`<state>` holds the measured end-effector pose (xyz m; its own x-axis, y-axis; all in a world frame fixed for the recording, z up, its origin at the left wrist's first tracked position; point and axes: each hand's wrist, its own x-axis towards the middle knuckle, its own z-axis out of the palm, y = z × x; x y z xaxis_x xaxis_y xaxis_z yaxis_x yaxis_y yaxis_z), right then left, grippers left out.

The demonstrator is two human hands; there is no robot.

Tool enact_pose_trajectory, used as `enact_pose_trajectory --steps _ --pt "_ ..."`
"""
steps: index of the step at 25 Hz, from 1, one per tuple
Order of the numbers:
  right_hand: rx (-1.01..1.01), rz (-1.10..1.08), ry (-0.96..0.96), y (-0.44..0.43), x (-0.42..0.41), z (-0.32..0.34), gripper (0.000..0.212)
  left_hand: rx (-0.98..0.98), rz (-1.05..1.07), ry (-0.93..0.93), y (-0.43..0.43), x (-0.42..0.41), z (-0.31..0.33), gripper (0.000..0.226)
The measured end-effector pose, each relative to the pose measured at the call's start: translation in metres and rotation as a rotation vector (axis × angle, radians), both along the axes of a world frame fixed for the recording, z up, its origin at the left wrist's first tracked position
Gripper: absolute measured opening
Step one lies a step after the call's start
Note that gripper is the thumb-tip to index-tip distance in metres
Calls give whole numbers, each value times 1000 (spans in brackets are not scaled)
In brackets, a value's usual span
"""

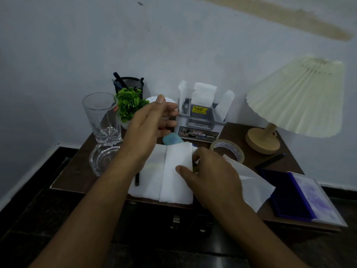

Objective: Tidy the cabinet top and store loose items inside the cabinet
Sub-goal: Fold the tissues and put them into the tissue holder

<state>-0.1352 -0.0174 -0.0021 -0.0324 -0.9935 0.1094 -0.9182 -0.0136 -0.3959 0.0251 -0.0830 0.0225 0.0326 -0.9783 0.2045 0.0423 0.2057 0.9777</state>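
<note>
both hands work the white napkin [173,175] on the counter [77,171]: right hand [210,171] pinches its edge to fold it flat, left hand [148,128] hovers spread above.

White folded tissue [173,175] lies flat at the brown cabinet top's [77,171] front edge.

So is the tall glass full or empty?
Empty. The tall glass stands upright, and the wall and cabinet top show clearly through it.

Two bare forearms, sleeveless and unadorned, left hand [148,130], right hand [210,176].
</note>
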Motion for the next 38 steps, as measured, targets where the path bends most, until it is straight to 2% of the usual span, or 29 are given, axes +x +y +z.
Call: enact_pose_trajectory --steps 3,6,9,13,16,19,21,25,29,33,38 --pt "4 26 -23 -7 5 -1 17 -34 -8 -8 2 1 -2 37" --pt "-128 25 -210 -12 -5 6 15 -107 -31 -20 1 1 -7 24" --pt "-276 1 -332 -16 -19 13 12 -166 -52 -162 -1 0 -13 23" --pt "-258 -4 -381 -18 -22 10 9 -189 -13 -280 1 -3 -20 27" --pt "-264 30 -550 -20 -27 17 27 -180 -19 -238 2 -1 -19 35" --pt "-264 56 -731 -22 -33 22 36 -105 -57 -50 3 0 -16 44" --pt "-261 58 -850 -23 -36 23 34 -83 -83 40 4 -2 -14 37" --pt "-315 57 -995 -24 -40 25 19 -155 -67 80 7 -7 -6 23" --pt "-377 29 -992 -26 -41 25 8 -230 -80 34 9 -10 1 19" --pt "-400 14 -935 -26 -39 24 7 -232 -63 -4 11 -14 4 17" --pt "-271 51 -1037 -27 -33 22 17 -233 -150 -121 16 -30 1 21"
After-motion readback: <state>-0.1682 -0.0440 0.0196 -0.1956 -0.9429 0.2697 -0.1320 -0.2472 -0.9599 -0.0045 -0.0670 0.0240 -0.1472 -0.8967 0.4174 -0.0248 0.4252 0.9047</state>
